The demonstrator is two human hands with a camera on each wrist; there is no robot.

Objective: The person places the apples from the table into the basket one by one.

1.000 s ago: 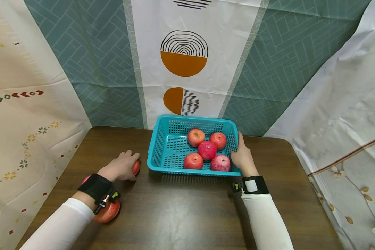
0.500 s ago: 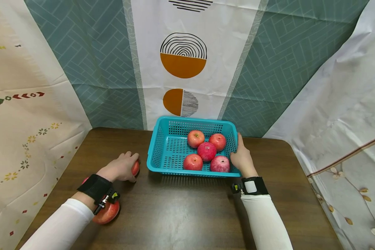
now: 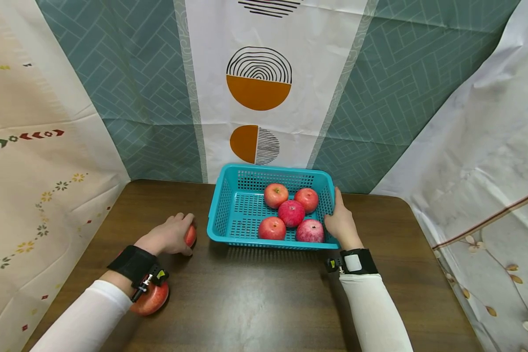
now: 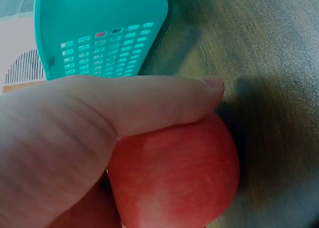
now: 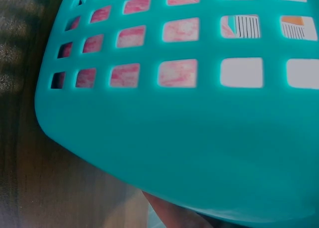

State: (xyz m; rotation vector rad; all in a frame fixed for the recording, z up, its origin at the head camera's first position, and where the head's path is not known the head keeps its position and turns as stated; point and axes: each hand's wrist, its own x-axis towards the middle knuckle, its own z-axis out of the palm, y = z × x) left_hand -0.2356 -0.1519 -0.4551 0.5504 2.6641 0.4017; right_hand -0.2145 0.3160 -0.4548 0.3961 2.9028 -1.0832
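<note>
On the table left of the basket, my left hand [image 3: 171, 235] grips a red apple [image 3: 190, 236]. In the left wrist view the thumb lies along one side of this apple [image 4: 179, 173]; the other fingers are mostly hidden. My right hand [image 3: 343, 226] holds the right end of the turquoise plastic basket [image 3: 220, 205], its thumb over the rim and a finger stretched along the outside. The basket's slotted wall [image 5: 149, 118] fills most of the right wrist view, so little of that hand shows there. Several red apples, one in the middle [image 3: 291, 213], sit inside the basket toward its right.
Another apple [image 3: 151, 298] lies on the table under my left wrist, partly covered by the wrist strap [image 3: 134, 265]. The brown wooden table [image 3: 255, 298] ends at the back against a patterned cloth [image 3: 158, 122]. More cloth hangs at the left and right.
Almost nothing differs. My left hand stays at the same apple and my right hand stays at the basket's end; the head view has shifted very slightly.
</note>
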